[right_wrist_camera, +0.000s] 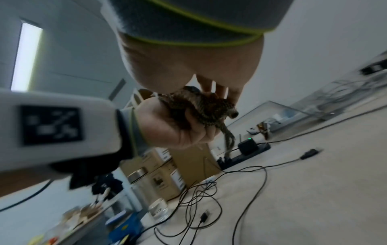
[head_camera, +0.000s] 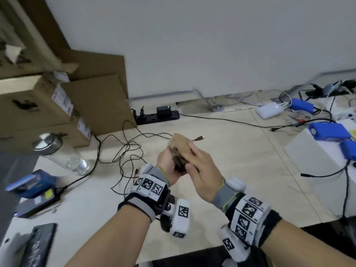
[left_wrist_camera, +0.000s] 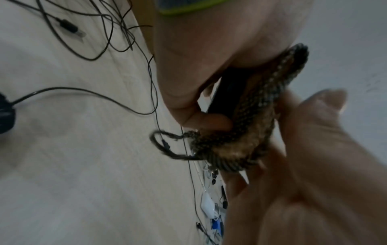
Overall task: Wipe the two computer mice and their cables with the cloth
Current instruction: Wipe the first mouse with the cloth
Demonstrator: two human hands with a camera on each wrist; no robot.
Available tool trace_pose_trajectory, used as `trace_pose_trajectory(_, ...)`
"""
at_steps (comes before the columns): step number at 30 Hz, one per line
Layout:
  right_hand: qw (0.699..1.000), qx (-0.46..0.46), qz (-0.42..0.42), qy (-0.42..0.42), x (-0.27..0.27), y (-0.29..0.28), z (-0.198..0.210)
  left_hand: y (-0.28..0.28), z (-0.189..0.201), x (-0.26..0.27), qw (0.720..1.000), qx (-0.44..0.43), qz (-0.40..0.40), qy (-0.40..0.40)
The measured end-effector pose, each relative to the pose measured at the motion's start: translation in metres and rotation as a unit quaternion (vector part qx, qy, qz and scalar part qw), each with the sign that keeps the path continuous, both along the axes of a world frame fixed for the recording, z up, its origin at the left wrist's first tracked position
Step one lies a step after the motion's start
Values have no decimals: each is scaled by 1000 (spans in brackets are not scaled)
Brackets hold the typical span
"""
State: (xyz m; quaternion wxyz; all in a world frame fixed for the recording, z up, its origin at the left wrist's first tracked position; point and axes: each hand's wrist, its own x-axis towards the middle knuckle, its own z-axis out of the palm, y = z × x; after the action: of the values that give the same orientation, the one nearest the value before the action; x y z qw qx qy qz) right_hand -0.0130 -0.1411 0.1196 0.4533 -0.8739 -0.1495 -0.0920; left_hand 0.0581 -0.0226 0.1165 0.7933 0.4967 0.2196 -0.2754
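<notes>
Above the table's middle my left hand (head_camera: 169,168) cups a black mouse (left_wrist_camera: 226,89), thumb curled round its side. My right hand (head_camera: 200,166) holds a brown woven cloth (head_camera: 180,142) against the mouse, fingers laid over the cloth and thumb at its near edge. The cloth (left_wrist_camera: 255,119) is wrapped over most of the mouse, and its hanging loop (left_wrist_camera: 163,145) dangles below. Thin black cables (head_camera: 129,151) lie tangled on the table left of my hands, with one USB plug (head_camera: 199,138) behind the cloth and another (head_camera: 136,170) near my left wrist. I cannot make out a second mouse.
A glass jar with a metal lid (head_camera: 57,151) lies at the left in front of cardboard boxes (head_camera: 38,105). A black power strip (head_camera: 158,116) sits by the wall. Blue packs (head_camera: 327,130) and a white box (head_camera: 317,157) crowd the right. A phone (head_camera: 40,243) lies near left.
</notes>
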Motion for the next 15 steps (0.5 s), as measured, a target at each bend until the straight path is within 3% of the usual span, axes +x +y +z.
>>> trace_pose_trajectory(3,995,-45,-31,-85,8,5,3,10,19,7,999,-42,1,-20)
trace_pose_trajectory(5,989,-59,-47,-128,27,6,18,12,30,8,998,-17,-25,-51)
trace_pose_trajectory(7,989,-40,-88,-111,50,8,34,15,41,8,994,32,-63,-80)
trace_pose_trajectory(12,982,52,-177,43,81,13,55,28,52,9,992,67,-50,-96)
trace_pose_trajectory(15,987,25,-150,-44,62,34,58,33,59,13,995,39,-10,-93)
